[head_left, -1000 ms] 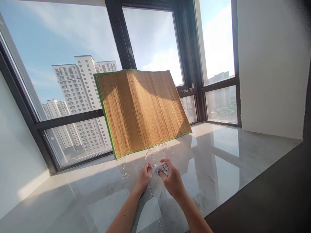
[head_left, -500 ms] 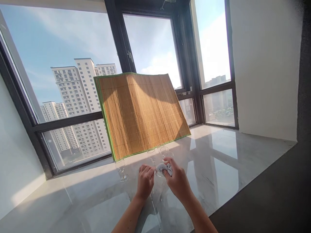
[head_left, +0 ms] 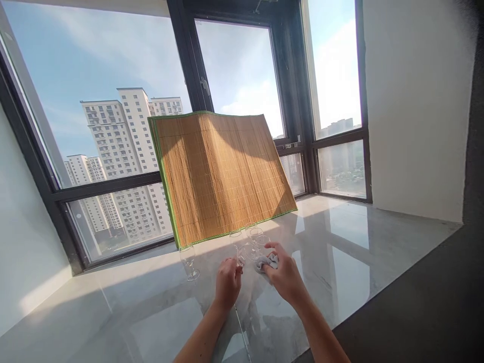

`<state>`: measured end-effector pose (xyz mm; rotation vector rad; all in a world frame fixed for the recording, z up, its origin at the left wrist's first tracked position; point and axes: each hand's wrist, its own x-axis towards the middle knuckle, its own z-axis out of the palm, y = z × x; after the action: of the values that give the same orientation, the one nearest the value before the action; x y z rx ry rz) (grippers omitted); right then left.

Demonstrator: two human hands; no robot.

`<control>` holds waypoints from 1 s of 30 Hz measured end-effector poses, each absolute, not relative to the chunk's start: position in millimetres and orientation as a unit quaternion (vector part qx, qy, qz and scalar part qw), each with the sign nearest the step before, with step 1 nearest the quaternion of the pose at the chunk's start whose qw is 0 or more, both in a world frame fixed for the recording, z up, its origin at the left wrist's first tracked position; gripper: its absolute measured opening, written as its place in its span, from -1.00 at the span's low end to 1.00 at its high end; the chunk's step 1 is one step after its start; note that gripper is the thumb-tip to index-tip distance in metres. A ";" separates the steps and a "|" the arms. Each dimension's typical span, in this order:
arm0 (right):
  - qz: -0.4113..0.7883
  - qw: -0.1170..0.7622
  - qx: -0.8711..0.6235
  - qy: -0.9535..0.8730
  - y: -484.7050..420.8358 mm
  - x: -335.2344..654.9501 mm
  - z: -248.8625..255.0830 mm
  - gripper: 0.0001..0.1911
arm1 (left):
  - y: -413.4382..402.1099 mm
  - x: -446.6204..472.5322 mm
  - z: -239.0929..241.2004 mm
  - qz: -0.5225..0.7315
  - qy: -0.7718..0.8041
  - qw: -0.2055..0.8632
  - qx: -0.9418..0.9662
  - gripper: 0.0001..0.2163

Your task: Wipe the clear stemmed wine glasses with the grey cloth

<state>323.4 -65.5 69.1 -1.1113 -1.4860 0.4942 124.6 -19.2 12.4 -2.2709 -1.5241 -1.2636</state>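
Observation:
My left hand is closed around a clear stemmed glass, whose bowl tilts to the right between my hands. The fingers hide most of its stem and foot. My right hand grips a crumpled grey-white cloth, just right of the glass's bowl, with the index finger raised above it. Beyond my hands stand several more clear glasses, among them one glass in front of the mat; they overlap and their outlines are faint. Another stemmed glass stands upright by itself to the left.
A bamboo mat with green edging leans against the dark window frame behind the glasses. The glossy pale stone sill reflects the windows. A white wall rises at right, above the sill's slanting edge.
My right hand has moved a little to the right with the cloth, away from the glass's bowl, which now shows more clearly. My left hand keeps its hold on the glass.

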 end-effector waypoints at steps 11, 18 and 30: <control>0.231 0.588 -0.420 -0.652 -74.4 313.6 72.9 -0.64 | -24.3 120.4 21.3 -0.381 -0.555 0.172 -0.719 -0.73; 0.144 0.608 -0.471 -0.623 -71.1 319.5 76.4 -0.67 | -32.8 128.7 25.3 -0.397 -0.504 0.204 -0.740 -0.72; 0.205 0.595 -0.476 -0.615 -67.2 314.4 70.3 -0.64 | -33.8 130.2 27.4 -0.390 -0.484 0.233 -0.748 -0.63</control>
<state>314.4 -67.2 70.3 -1.1050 -1.4282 0.4773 130.2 -33.8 27.4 -2.0556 -1.3289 -1.0705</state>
